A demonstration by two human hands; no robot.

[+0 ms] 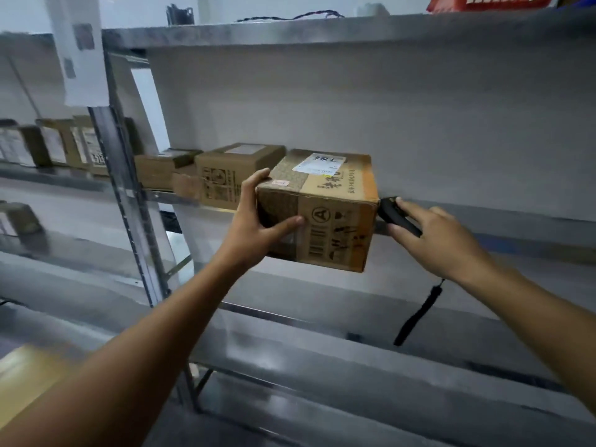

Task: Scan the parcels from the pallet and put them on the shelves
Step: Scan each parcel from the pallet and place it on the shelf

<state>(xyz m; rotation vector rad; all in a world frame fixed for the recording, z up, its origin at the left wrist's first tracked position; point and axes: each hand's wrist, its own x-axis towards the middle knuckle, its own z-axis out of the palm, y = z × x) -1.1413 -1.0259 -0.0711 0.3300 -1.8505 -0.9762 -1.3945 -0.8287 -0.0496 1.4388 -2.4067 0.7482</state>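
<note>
The brown cardboard parcel (322,214), white label up, meets the lip of the grey metal shelf (516,230) beside a smaller carton (225,175) — your left hand (254,227) curls round its near corner, likely to guide it in. Your right hand (442,240) grips the black handheld scanner (398,217) just alongside.

Shelf (516,230): grey metal; two more cardboard boxes (232,175) at its left
Parcel (335,208): brown cardboard box; white label (319,162) with handwritten figures on top; barcode and symbols printed on the near face; slightly tilted, held by the left hand (254,227) before the shelf's front edge
Scanner (400,217): small, black; in the right hand (442,240), just beside the parcel's right side
</note>
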